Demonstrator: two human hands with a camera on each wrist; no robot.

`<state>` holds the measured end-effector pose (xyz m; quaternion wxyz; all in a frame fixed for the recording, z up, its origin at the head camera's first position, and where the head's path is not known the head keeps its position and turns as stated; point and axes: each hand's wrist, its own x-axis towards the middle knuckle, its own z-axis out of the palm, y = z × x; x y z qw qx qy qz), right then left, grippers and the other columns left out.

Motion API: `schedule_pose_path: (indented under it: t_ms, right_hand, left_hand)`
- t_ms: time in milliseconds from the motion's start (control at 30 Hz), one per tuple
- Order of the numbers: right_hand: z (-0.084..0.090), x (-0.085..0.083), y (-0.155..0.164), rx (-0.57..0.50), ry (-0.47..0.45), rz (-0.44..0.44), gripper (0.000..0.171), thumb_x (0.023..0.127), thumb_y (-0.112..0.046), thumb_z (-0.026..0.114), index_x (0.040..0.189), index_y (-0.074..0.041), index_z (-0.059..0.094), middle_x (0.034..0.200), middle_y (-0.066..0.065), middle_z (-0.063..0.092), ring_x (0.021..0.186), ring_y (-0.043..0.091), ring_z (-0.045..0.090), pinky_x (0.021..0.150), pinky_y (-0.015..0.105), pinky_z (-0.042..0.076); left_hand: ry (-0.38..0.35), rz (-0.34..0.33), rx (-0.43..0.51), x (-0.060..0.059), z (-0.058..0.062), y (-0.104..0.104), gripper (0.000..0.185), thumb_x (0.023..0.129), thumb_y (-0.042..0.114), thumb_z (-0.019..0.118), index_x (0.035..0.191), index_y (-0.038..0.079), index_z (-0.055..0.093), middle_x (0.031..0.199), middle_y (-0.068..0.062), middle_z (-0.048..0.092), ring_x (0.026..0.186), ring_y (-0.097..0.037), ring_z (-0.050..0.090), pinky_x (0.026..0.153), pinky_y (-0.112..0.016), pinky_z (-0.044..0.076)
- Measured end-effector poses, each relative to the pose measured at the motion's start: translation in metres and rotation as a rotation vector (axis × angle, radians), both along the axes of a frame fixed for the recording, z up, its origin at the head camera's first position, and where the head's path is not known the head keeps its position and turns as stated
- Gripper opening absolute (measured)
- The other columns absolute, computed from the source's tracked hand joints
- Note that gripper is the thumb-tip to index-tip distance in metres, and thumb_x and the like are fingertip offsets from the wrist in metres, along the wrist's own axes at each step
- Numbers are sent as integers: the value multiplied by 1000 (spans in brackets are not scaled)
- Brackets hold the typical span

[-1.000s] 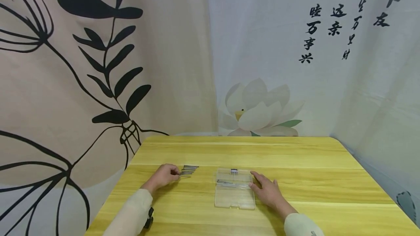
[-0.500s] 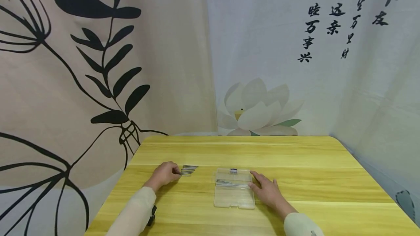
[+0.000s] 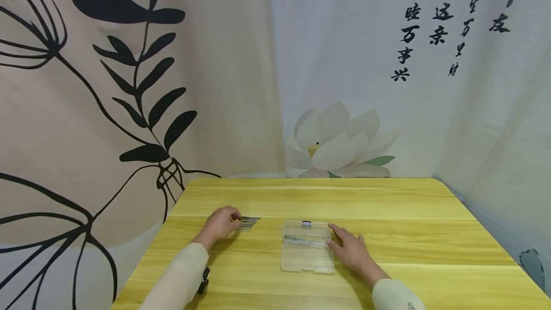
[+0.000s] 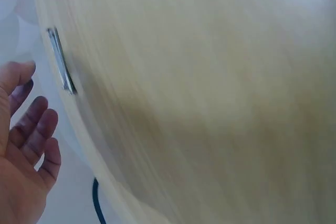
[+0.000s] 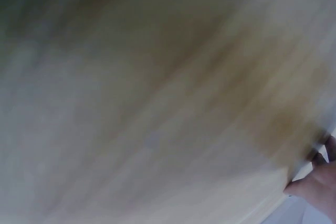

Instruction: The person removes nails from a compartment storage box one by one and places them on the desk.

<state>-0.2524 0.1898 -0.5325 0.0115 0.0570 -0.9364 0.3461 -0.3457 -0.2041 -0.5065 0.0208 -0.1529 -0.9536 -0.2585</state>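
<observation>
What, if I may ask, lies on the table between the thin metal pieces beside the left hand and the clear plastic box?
Only bare wooden tabletop lies between the thin metal pieces and the clear plastic box, as the head view shows.

Thin grey sticks (image 3: pixel 249 224) + clear box (image 3: pixel 307 261)
Sticks lie flat in row, L of box; box open, w/ more sticks in back half.

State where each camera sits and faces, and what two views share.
Head: worn there, facing forward and down at table; left hand, right hand, sleeves show.
Left wrist: worn there, facing table, metal rods; left hand shows.
Right wrist: worn there, facing table; right hand shows.
Head and left wrist share left hand and metal rods.
</observation>
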Motion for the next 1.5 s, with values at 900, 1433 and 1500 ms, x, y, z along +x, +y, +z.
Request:
schedule_pose_path:
  t_ms: [900, 1433, 1500]
  right_hand:
    - [-1, -1, -1, -28, -23, -2, 54, 102, -29, 57, 151, -11, 43, 147, 21, 46, 141, 43, 31, 108, 71, -1]
    - [-4, -3, 0, -12, -14, -11, 53, 101, -30, 58, 150, -12, 45, 146, 21, 47, 140, 44, 33, 108, 72, 1]
    - [-3, -2, 0, -13, -14, -8, 53, 101, -30, 58, 150, -12, 45, 146, 21, 47, 140, 44, 33, 108, 72, 1]
  left_hand:
    - [-62, -334, 136, 4, 24, 108, 18, 95, 21, 70, 104, 6, 74, 95, 5, 66, 86, -11, 59, 76, -33, 51]
    - [-141, -413, 150, 10, 20, 162, 10, 91, 14, 74, 98, 9, 77, 91, 9, 67, 81, -5, 57, 75, -24, 49]
    - [-151, -414, 147, 11, 17, 164, 11, 91, 13, 74, 99, 7, 77, 92, 7, 67, 82, -6, 57, 75, -24, 50]
